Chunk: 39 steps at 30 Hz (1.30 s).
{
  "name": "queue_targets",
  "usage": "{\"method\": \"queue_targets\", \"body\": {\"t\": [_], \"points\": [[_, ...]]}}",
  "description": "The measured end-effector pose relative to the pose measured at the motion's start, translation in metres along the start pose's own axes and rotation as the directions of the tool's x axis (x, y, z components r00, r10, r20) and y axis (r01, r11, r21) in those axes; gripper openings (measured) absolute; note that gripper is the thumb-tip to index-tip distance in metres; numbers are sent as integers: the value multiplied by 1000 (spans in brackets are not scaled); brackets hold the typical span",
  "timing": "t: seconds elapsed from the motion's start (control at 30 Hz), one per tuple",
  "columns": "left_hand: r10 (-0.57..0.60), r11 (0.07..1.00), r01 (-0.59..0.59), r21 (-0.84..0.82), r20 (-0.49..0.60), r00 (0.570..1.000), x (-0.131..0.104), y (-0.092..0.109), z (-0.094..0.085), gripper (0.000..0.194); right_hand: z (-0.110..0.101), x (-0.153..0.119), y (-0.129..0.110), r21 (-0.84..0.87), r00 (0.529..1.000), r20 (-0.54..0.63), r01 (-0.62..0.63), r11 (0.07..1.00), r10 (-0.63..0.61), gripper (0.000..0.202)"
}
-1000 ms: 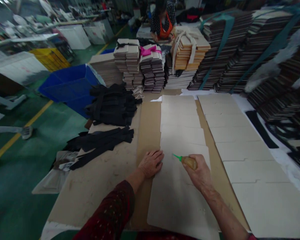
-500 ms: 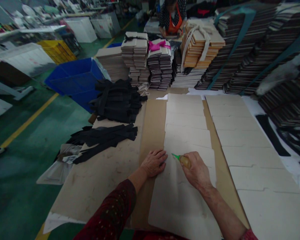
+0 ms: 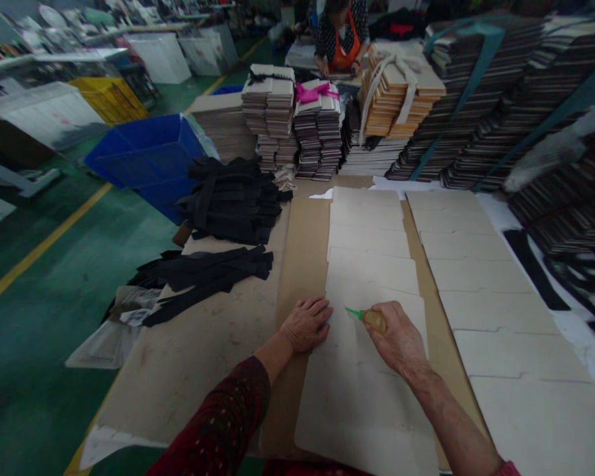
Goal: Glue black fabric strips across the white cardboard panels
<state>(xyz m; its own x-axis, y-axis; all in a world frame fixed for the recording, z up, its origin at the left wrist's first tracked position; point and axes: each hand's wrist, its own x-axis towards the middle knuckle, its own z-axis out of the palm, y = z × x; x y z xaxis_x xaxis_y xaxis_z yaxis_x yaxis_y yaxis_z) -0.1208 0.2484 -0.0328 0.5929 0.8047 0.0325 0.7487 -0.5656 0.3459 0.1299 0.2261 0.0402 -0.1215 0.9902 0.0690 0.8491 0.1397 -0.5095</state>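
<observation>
gripping an amber bottle [image 3: 375, 321], right hand [image 3: 399, 338] tilts it.

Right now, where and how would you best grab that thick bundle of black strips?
Probably around the middle of the thick bundle, the left hand coming from above, fingers across the strips: it lies flat, strips running sideways, with uneven ends sticking out at right.

The bottle [image 3: 375, 321] is showing amber, its nozzle [image 3: 355, 313] green, the bench's [image 3: 198, 357] left-edge strips [image 3: 213, 270] black; pale specks are dotting the red sleeve [image 3: 231, 403].
</observation>
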Motion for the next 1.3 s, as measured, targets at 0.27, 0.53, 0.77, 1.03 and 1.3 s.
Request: {"method": "queue_targets", "body": {"t": [0.27,0.53,0.77,1.03,1.3], "points": [[-7,1000,7,-16,4,1000,0,0,-2,46,17,0,-10,34,997,-58,-56,998,58,17],[-20,999,19,-27,-20,1000,-4,0,-2,45,19,0,-7,193,959,-195,-166,967,204,29],[-77,997,78,5,-91,993,30,-14,-10,48,8,12,9,474,855,-167,-368,800,492,48],[-61,998,63,27,-89,994,74,-33,-5,46,20,63,18,334,937,-206,-206,920,284,37],[-58,998,59,16,-82,995,71,-33,-7,47,26,85,20,145,979,-145,-122,982,143,32]]}}
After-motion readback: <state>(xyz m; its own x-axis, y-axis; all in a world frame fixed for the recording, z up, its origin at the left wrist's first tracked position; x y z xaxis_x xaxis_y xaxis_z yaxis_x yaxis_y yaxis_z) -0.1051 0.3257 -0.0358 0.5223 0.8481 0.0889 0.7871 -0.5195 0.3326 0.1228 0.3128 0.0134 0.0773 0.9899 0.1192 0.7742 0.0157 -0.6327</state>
